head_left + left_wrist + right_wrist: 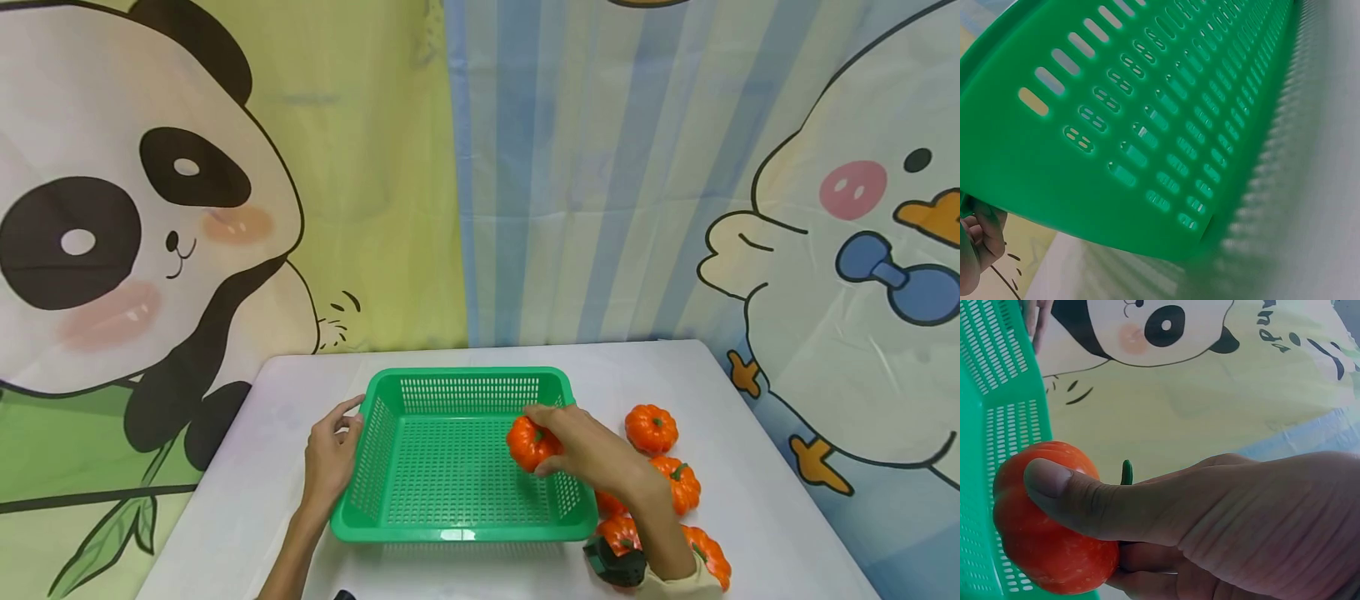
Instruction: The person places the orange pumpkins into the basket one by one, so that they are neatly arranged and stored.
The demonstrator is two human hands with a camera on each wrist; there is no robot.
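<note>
A small orange pumpkin [529,444] with a green stem hangs over the right part of a green plastic basket [465,534]. My right hand [600,454] grips it between thumb and fingers; the right wrist view shows the thumb across the pumpkin [1054,550]. On the basket's left side, my left hand [330,458] holds the rim with its fingertips. The left wrist view has part of that hand [985,240] curled at the rim of the basket [1035,169]. The basket's mesh floor shows in the head view.
Right of the basket lie several more orange pumpkins [651,429], some partly hidden by my right arm. A dark green object [613,563] sits near the front ones. A small black item [344,595] pokes in at the bottom edge. The white table [300,392] ends at a printed curtain [390,208].
</note>
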